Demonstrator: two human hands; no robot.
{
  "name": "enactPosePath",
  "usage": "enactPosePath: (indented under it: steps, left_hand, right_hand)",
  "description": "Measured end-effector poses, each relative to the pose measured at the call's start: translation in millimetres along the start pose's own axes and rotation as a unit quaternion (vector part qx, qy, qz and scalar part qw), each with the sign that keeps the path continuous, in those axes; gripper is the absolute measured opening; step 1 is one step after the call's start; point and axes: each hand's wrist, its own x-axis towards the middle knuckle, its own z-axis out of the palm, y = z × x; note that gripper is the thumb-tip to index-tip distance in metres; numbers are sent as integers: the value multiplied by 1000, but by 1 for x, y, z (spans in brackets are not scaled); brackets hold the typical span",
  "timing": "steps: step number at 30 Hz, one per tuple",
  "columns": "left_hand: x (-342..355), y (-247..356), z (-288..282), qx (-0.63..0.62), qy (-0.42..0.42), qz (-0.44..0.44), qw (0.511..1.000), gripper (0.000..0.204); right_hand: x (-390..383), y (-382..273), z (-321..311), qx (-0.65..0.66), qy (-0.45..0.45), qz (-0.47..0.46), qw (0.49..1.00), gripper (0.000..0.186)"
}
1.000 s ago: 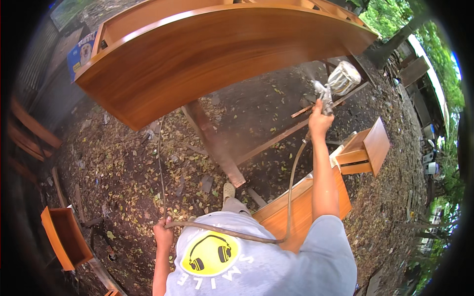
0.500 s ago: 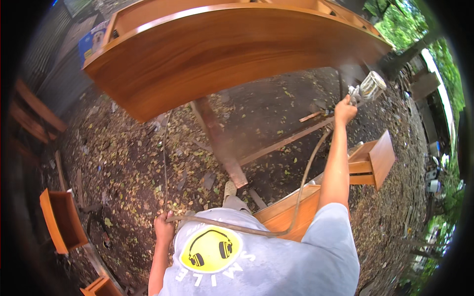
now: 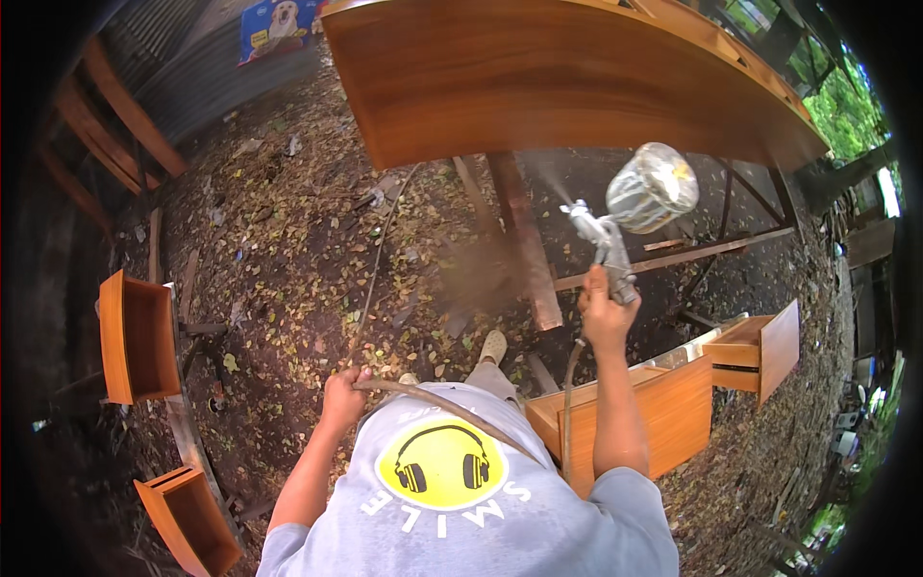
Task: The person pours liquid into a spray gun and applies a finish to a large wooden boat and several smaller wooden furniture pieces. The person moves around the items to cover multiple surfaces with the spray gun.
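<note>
My right hand (image 3: pixel 608 315) grips a silver spray gun (image 3: pixel 602 240) with a wrapped cup (image 3: pixel 652 188) on top; a faint mist leaves its nozzle, which points up and left below a long orange-brown wooden piece of furniture (image 3: pixel 567 77) raised on a timber stand (image 3: pixel 519 240). My left hand (image 3: pixel 345 388), lower left of the gun, is closed on a brown hose (image 3: pixel 452 413). The hose loops across my grey shirt and rises to the gun behind my right forearm. Its thinner stretch runs from my left hand toward the furniture.
Drawers stand at left (image 3: pixel 135 337), lower left (image 3: pixel 187 519) and right (image 3: pixel 615 423), some on planks. Dark boards (image 3: pixel 115 135) lean near a corrugated sheet (image 3: pixel 183 87) at upper left, beside a blue pictured bag (image 3: pixel 279 34). Leaf-strewn earth (image 3: pixel 269 240) lies underfoot; trees (image 3: pixel 836 106) show at right.
The view has swung, so the furniture sits further right. The spray gun has moved down and toward me from the furniture's right end, still in my right hand. My left hand still holds the hose.
</note>
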Motion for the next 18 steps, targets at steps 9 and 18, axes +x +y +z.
enactPosePath:
  steps: [9, 18]
  left_hand:
    - [-15, -30, -15, 20, -19, -63, 998, 39]
    - [4, -5, 18, 2, 2, -62, 998, 39]
  right_hand:
    - [-34, 9, 89, -41, -212, -96, 972, 15]
    - [37, 20, 5, -111, 14, -88, 990, 18]
